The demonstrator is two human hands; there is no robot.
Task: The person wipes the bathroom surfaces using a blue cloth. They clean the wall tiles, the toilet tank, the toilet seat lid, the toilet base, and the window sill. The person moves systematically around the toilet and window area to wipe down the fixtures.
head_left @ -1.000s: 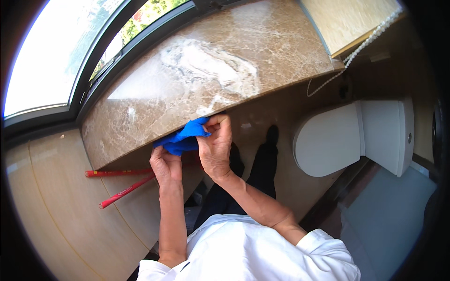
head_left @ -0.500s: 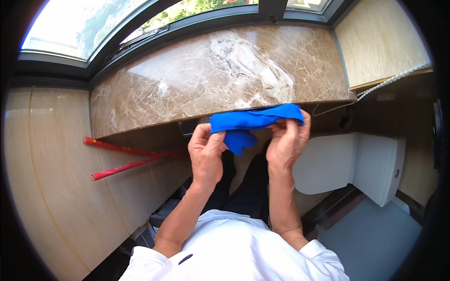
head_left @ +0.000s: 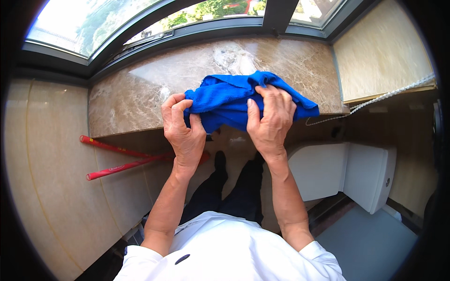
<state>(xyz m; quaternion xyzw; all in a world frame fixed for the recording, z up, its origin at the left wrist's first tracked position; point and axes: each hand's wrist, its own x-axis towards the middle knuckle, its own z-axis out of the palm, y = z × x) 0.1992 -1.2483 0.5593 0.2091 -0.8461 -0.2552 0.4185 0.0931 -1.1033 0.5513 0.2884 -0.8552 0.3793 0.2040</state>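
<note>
A bright blue cloth [head_left: 222, 100] is bunched between my two hands, over the front edge of a brown marble windowsill [head_left: 133, 105]. My left hand [head_left: 184, 133] pinches the cloth's left end between thumb and fingers. My right hand [head_left: 271, 122] grips it right of the middle, with the fingers curled over its top fold and the thumb in front. The cloth's right corner spreads past that hand, and its lower part hangs in front of the sill edge. How far it touches the stone I cannot tell.
Dark window frames [head_left: 225, 29] run behind the sill. Two red poles [head_left: 124, 167] lean by the left tiled wall [head_left: 56, 168]. Below right stands a white toilet [head_left: 323, 168], beside a grey panel [head_left: 365, 243]. A white beaded cord [head_left: 375, 100] hangs at the right.
Both hands have moved up and a little left, bringing the cloth from the sill's edge farther over the marble. The narrow folded cloth is now opened wider and bunched.
</note>
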